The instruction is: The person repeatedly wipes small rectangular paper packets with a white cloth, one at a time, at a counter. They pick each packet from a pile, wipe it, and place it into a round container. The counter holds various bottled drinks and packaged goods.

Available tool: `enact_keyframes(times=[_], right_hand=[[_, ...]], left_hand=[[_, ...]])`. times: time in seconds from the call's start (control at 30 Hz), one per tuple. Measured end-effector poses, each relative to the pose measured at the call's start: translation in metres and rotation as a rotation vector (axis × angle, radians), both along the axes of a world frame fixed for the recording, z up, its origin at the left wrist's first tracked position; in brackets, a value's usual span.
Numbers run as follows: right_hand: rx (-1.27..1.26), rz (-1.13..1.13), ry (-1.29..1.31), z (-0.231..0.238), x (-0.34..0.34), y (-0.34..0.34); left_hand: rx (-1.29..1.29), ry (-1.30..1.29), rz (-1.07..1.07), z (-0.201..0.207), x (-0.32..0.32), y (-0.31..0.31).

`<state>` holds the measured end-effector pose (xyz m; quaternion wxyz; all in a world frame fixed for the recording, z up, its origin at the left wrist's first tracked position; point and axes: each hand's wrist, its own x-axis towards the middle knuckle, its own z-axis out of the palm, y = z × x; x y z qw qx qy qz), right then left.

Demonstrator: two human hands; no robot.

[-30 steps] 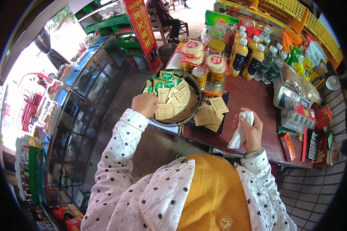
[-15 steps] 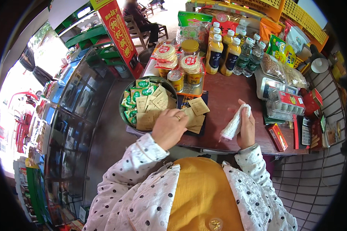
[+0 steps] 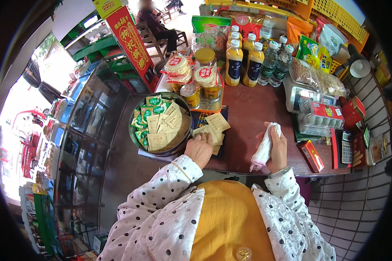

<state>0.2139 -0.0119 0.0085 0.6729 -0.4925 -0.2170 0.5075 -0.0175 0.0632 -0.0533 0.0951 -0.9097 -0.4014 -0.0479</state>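
My left hand (image 3: pixel 199 150) is at the pile of flat tan paper sachets (image 3: pixel 218 122) on the table, with its fingers curled over the pile's near left edge and closed on a sachet; the fingertips are partly hidden. Just left of it stands a round metal tin (image 3: pixel 136 104) holding more tan sachets (image 3: pixel 157 141) and several green-and-cream packets (image 3: pixel 154 101). My right hand (image 3: pixel 278 150) is wrapped round a crumpled white cloth (image 3: pixel 265 150), held over the table's near edge. The cloth's lower end hangs free and looks pinkish.
Behind the tin, an orange tray (image 3: pixel 213 104) bears cans and wrapped round stacks. Yellow (image 3: pixel 234 65) and clear bottles (image 3: pixel 283 65) stand at the back. On the right are a scale (image 3: pixel 294 98), a clear egg carton (image 3: pixel 320 117), a red box (image 3: pixel 311 156) and a calculator (image 3: pixel 346 148).
My left hand has shifted from the tin's right rim onto the sachet pile, its fingers closing there. My right hand still holds the cloth, turned slightly. The view has tilted a little.
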Motion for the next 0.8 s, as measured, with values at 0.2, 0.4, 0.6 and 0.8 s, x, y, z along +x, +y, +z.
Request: enact_keyframes(times=[0.2, 0.4, 0.6, 0.8], right_hand=[[-0.004, 0.03, 0.002, 0.001, 0.005, 0.006], [-0.065, 0.029, 0.065, -0.005, 0.009, 0.009], [0.144, 0.013, -0.095, 0.007, -0.009, 0.017], [0.396, 0.105, -0.962, 0.006, -0.039, 0.025]], left_hand=[[0.059, -0.209, -0.072, 0.001, 0.016, -0.004], [-0.032, -0.593, 0.074, 0.018, 0.013, 0.012], [-0.44, -1.205, 0.109, 0.03, 0.026, 0.005], [-0.828, -1.353, 0.066, 0.065, 0.041, -0.028]])
